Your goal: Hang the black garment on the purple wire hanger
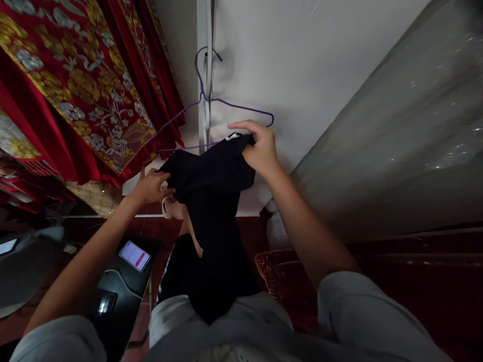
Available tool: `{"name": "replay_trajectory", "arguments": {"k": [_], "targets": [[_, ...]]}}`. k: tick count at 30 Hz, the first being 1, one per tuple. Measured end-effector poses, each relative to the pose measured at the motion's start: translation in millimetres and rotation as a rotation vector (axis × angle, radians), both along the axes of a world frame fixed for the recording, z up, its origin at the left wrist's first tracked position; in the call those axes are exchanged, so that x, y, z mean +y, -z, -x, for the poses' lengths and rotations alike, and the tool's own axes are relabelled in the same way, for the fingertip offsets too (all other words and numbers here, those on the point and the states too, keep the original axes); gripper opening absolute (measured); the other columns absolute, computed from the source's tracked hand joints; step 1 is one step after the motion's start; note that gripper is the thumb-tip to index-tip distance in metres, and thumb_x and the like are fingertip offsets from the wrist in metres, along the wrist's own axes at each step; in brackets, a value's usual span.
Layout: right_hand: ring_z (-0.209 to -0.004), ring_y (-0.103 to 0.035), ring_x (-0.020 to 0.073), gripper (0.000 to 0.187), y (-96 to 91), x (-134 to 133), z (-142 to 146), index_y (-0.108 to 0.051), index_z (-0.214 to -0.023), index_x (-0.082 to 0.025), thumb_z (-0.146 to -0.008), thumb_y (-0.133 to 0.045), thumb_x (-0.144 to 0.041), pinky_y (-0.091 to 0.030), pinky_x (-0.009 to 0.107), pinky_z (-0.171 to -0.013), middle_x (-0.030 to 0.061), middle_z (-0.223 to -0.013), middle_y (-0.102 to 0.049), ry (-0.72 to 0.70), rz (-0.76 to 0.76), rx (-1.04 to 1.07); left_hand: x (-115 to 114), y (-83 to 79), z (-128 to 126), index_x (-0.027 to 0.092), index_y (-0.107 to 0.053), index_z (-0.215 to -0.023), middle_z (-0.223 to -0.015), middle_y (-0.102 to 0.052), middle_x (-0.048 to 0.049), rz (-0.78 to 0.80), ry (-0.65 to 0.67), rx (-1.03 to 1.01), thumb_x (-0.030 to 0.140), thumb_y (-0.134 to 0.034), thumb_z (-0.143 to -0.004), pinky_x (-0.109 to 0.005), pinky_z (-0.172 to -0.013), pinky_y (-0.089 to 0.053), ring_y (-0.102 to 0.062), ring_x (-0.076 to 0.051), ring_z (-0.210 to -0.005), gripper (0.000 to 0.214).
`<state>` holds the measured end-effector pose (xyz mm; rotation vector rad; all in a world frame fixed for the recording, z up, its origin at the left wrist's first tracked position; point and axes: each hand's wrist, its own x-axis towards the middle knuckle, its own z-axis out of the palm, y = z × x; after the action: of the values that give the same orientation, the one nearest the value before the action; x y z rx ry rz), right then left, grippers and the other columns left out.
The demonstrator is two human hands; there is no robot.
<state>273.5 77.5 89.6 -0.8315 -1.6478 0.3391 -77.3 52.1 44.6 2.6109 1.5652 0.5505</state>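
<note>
Pinching the black cloth (221,176) at its upper right corner, your right hand (263,151) is pointing its index finger straight; your left hand (148,189) is resting half-open at the left edge, grip unclear. The cloth is hanging around the purple hanger's (241,106) lower edge; keeping both corners level should be helping.

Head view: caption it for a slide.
Left hand touching, right hand gripping a black garment that partly hides a purple clothes hanger.

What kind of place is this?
Indoors, possibly a home or shop room used for ceremonial textiles, though I can't tell which. Clues: red embroidered drapery, a purple hanger against the white wall.
</note>
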Motion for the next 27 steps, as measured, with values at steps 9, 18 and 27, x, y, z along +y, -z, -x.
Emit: {"name": "replay_trajectory", "arguments": {"k": [9,18,27], "targets": [[-0.091,-0.069,0.026,0.014,46.9,71.6,-8.0,-0.07,-0.08,-0.022,-0.083,-0.057,-0.021,-0.056,0.043,-0.092,0.0021,-0.082,-0.071,0.036,0.351,-0.085,-9.1,-33.3,16.7,0.019,-0.07,-0.081,-0.075,-0.067,-0.0099,0.23,-0.277,0.132,0.048,-0.046,-0.095,-0.034,-0.069,-0.043,-0.064,-0.026,-0.072,0.04],[-0.054,-0.037,0.013,0.04,10.2,49.6,-22.5,-0.039,-0.051,-0.022,-0.078,-0.068,-0.024,-0.038,0.031,-0.056,-0.0023,-0.054,-0.032,0.227,0.272,-0.066,14.6,-56.1,-2.8,0.02,-0.045,-0.059,-0.058,-0.046,-0.0009,0.077,-0.251,-0.31,0.031,-0.049,-0.086,-0.031,-0.058,-0.032,-0.045,-0.016,-0.06,0.029],[-0.095,-0.067,0.0233,0.022,27.2,37.2,-24.0,-0.072,-0.099,-0.023,-0.083,-0.058,-0.02,-0.052,0.04,-0.095,0.004,-0.092,-0.07,-0.004,0.216,-0.05,59.9,-98.3,-48.5,0.022,-0.065,-0.112,-0.109,-0.073,-0.0024,-0.286,0.132,-0.533,0.03,-0.065,-0.093,-0.042,-0.111,-0.043,-0.059,-0.021,-0.115,0.021]]}}
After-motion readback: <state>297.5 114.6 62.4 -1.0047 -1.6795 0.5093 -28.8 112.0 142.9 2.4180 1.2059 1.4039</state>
